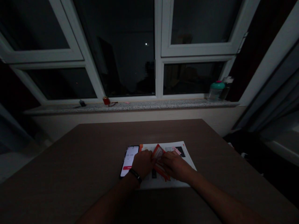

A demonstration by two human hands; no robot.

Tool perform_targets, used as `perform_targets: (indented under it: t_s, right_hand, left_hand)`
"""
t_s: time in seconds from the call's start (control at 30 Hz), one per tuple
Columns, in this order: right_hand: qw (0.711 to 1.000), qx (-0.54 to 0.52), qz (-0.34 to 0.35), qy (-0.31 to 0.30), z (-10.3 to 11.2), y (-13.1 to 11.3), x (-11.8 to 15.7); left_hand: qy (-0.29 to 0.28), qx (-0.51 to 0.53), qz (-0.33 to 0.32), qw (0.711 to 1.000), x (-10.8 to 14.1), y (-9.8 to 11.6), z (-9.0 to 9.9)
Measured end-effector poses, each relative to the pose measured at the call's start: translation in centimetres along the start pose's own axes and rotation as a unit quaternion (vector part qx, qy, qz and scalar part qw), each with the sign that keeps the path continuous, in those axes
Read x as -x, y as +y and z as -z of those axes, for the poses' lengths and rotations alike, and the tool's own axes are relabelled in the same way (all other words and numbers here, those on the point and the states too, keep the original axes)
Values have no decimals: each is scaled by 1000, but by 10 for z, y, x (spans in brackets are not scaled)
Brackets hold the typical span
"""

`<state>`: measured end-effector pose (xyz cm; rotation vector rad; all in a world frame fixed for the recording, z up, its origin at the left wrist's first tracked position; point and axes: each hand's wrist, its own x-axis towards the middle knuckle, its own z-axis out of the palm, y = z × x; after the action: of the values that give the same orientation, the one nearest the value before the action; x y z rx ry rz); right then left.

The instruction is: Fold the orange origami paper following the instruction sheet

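Observation:
My left hand (144, 161), with a black band on the wrist, is closed on the left side of a red-edged packet (158, 151). My right hand (174, 163) grips the same packet from the right, its fingers bent against it. The packet looks thin and creased, with a pale, partly see-through middle; its exact kind is too dark to make out. Under both hands lies a printed sheet or booklet (190, 161) with text and pictures. Beside my right fingers, a small pink tag (177, 151) rests on the page. The fingertips are partly hidden by the packet.
A phone (129, 161) with a lit timer screen lies left of the page on the brown table (98, 155). Beyond the table, the stone windowsill (144, 106) carries a small red jar (106, 100), a dark little object (82, 103) and a teal-lidded bottle (216, 91).

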<state>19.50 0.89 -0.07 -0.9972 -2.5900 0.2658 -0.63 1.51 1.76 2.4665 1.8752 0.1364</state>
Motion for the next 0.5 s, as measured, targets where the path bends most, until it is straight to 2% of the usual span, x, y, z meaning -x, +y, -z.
perform_targets:
  t_s: [0.2, 0.5]
  right_hand:
    - [999, 32, 1, -7, -4, -1, -1]
    - [999, 37, -3, 12, -6, -4, -1]
  left_hand:
    - [-8, -15, 27, 1000, -1, 3, 3]
    - [-3, -18, 12, 1000, -1, 3, 6]
